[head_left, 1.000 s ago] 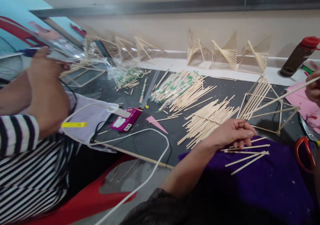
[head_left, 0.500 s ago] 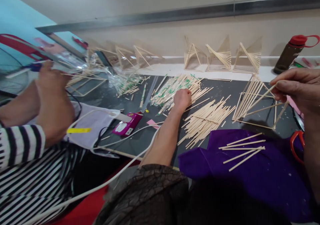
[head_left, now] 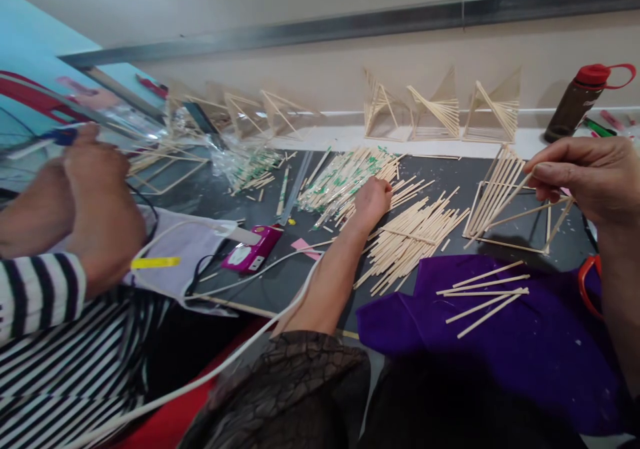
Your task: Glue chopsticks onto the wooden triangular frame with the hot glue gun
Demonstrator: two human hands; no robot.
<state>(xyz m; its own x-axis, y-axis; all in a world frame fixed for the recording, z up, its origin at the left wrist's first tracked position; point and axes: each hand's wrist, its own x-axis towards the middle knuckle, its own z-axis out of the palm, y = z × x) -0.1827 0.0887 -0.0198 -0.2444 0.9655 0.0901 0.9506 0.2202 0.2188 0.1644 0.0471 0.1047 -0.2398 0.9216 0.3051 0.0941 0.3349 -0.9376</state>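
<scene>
My right hand [head_left: 587,179] pinches the upper end of a thin wooden stick [head_left: 507,202] between thumb and fingers. That stick slants down to the left, alongside the fanned sticks of an open stick frame [head_left: 510,246] on the dark table. My left hand [head_left: 373,201] reaches out over loose wooden sticks, its fingers curled down; whatever they grip is hidden under the hand. Behind it lie sticks in green-printed wrappers [head_left: 337,182]. A pile of bare sticks [head_left: 413,239] spreads just in front and to the right of that hand.
Several sticks lie on a purple cloth [head_left: 400,329]. Finished stick frames [head_left: 490,112] line the back wall beside a bottle [head_left: 575,106]. A magenta box [head_left: 253,249] and a white cable [head_left: 250,359] are left of my arm. Another person's hands [head_left: 97,189] work at far left.
My left hand has shifted slightly to the right over the sticks. The right hand, still pinching its stick, appears a little further left; the whole view has shifted slightly too.
</scene>
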